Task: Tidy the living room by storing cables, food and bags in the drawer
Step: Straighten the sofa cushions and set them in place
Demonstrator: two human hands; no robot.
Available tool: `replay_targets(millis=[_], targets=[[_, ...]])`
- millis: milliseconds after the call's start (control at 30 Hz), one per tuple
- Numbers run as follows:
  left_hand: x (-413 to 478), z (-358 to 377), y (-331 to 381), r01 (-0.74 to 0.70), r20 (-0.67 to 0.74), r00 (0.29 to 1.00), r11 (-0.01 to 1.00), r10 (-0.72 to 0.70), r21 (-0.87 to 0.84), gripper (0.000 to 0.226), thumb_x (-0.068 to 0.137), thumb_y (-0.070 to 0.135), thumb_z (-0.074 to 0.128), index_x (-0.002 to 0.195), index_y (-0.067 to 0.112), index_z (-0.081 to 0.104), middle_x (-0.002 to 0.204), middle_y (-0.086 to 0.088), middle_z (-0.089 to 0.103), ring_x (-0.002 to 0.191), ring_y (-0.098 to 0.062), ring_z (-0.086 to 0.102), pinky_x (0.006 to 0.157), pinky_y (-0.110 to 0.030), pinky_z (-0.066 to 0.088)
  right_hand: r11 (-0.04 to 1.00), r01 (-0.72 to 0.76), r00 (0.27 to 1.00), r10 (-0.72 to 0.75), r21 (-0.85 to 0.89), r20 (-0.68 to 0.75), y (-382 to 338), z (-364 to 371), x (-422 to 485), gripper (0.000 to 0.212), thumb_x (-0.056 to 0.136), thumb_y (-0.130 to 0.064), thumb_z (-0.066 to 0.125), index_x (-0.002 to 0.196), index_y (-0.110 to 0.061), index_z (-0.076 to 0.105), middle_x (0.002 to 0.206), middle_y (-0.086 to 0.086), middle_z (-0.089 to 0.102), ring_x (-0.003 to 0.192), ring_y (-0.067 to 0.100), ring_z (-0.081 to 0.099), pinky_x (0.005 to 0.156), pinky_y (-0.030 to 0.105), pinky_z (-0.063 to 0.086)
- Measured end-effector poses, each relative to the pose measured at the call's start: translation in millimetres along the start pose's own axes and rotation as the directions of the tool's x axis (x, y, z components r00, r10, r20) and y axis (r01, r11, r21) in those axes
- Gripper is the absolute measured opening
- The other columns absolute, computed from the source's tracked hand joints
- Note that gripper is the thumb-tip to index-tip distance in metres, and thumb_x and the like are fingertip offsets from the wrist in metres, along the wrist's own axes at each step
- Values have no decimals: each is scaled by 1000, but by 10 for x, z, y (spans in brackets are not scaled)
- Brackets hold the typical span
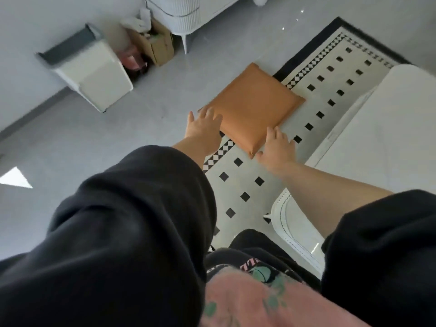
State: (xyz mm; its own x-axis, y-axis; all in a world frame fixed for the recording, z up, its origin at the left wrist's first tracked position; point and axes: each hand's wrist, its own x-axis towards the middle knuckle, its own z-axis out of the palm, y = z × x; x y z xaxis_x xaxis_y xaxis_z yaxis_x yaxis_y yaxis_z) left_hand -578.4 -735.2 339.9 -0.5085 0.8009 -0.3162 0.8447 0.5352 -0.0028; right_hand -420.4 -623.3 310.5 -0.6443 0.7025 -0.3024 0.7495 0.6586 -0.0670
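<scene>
Cushion (254, 107) on rug (236, 185) edge, bin (94, 74) L.

Living room: patterned rug (238, 185), floor cushion (257, 100)

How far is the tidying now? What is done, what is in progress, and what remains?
Done: nothing that shows; no drawer is in view. In hand: the left hand and the right hand touch the orange cushion, which lies partly on the rug. Left: a cardboard box with clutter stands beside the white bin; cables, food or bags cannot be made out.
</scene>
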Motion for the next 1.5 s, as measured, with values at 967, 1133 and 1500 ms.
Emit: replay_targets(millis=[967,1133,1500], targets=[[5335,-1081,-176,-577,238,808,806,539,135,62,93,33,43,149,18,21,156,-8,14,145,-26,6,115,-52,4,872,-472,876,448,129,177,381,-906,4698,77,88,-24,55,148,-8,10,154,13,14,139,30,21,115,49,18],[6203,-859,-177,-628,297,768,759,568,173,68,93,31,47,150,15,14,158,-11,5,147,-27,-1,115,-52,0,772,-599,796,546,211,261,314,-593,5327,72,91,-22,51,148,-6,9,155,13,11,141,29,18,115,47,17],[7292,1054,198,-630,360,747,768,559,114,55,97,32,38,147,13,25,158,-10,10,147,-27,3,116,-53,7,654,-719,686,612,236,394,793,1298,6249,75,87,-9,50,150,-12,8,155,11,14,141,28,18,115,43,20]])
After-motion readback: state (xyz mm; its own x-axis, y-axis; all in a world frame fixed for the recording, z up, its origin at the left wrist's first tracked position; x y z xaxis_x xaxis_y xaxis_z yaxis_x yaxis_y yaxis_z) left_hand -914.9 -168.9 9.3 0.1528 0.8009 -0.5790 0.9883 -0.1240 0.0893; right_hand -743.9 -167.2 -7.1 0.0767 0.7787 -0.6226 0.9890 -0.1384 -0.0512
